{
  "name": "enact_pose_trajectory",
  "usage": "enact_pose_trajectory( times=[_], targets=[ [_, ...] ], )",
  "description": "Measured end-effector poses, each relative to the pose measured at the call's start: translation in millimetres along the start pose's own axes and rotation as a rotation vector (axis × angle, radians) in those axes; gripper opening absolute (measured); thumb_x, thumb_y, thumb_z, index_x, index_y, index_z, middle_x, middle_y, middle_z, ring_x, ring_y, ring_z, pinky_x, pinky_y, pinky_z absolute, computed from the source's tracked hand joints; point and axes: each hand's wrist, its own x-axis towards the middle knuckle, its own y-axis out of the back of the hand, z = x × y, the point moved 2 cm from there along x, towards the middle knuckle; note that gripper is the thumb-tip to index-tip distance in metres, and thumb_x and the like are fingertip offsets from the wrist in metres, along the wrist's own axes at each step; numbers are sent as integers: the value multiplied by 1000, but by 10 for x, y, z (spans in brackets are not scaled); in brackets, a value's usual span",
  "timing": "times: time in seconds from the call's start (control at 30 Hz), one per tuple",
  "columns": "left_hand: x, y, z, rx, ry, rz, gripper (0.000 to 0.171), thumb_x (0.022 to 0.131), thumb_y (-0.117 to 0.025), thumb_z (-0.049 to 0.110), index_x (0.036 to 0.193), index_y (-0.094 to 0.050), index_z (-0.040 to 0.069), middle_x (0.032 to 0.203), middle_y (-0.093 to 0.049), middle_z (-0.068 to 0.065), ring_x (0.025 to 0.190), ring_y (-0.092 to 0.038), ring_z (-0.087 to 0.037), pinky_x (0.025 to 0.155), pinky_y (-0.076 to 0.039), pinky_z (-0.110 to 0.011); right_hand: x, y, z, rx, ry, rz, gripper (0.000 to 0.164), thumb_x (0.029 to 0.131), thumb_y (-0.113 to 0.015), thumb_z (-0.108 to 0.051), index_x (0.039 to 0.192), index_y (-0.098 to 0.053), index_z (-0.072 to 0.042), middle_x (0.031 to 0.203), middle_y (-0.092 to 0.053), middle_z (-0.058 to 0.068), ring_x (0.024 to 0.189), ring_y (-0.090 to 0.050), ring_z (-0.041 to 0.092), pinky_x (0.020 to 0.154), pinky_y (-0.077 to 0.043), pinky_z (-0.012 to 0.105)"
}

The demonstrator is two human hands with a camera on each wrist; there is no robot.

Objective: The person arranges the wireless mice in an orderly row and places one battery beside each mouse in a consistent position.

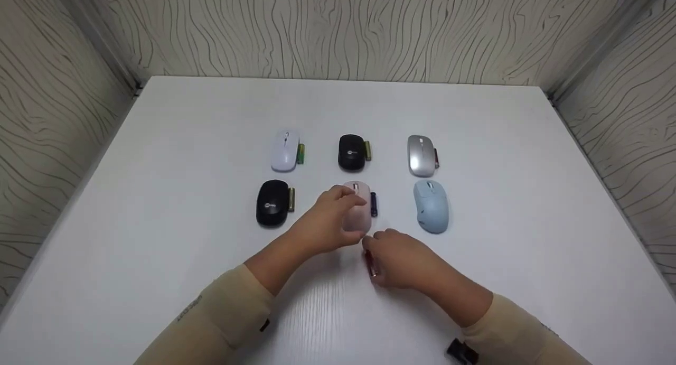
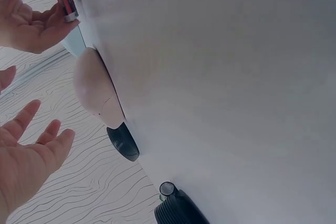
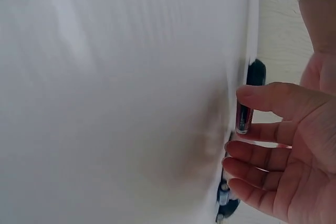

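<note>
My right hand (image 1: 404, 259) pinches a red battery (image 1: 371, 263) between thumb and fingers, just in front of the pink mouse (image 1: 362, 217). The same battery (image 3: 243, 119) shows at the thumb tip in the right wrist view. Over the left side of the pink mouse is my left hand (image 1: 330, 222), fingers spread and loosely bent, holding nothing. In the left wrist view, this left hand (image 2: 31, 156) appears apart from the pink mouse (image 2: 97, 85). A dark blue battery (image 1: 374, 204) lies along the pink mouse's right side.
Behind are a white mouse (image 1: 285, 151), a black mouse (image 1: 351, 152) and a silver mouse (image 1: 421, 156), each with a battery beside it. Another black mouse (image 1: 272, 204) with a gold battery (image 1: 291, 199) lies left; a light blue mouse (image 1: 432, 207) lies right. All rest on a white table (image 1: 158, 196).
</note>
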Motion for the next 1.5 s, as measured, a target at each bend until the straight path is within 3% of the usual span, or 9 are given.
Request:
enact_pose_trajectory(
  times=[0.23,0.43,0.77,1.17,1.5],
  targets=[
    [122,-36,13,-38,19,2,51,77,-71,29,123,-54,13,128,-43,-7,120,-42,-22,99,-37,-31,-10,224,312,67,-154,-9,44,68,-78,-24,106,-57,-14,90,-61,0,82,-54,16,71,-47,32],
    [303,-70,101,-74,73,-5,54,77,-71,31,126,-52,17,126,-44,-3,115,-44,-16,97,-39,-29,-53,403,650,134,-208,54,42,71,-76,-17,107,-55,-11,87,-61,4,75,-52,17,65,-48,33],
    [571,-149,278,-147,165,-15,53,80,-69,36,128,-50,25,129,-42,3,117,-43,-12,97,-39,-30,-189,612,1196,263,-368,87,50,75,-73,-14,119,-50,-4,98,-59,16,85,-55,27,67,-50,40],
    [794,-312,399,-225,186,3,50,78,-71,32,124,-53,24,128,-43,3,117,-43,-12,95,-40,-30,-216,548,1620,254,-407,76,46,74,-73,-13,113,-51,-3,92,-59,18,79,-55,29,59,-47,37],
    [853,-410,403,-147,156,-32,52,77,-71,33,125,-53,21,127,-44,-1,118,-43,-15,95,-40,-28,-168,417,1712,256,-425,29,44,75,-71,-10,113,-51,-2,91,-60,17,76,-55,28,58,-46,36]
  ],
)
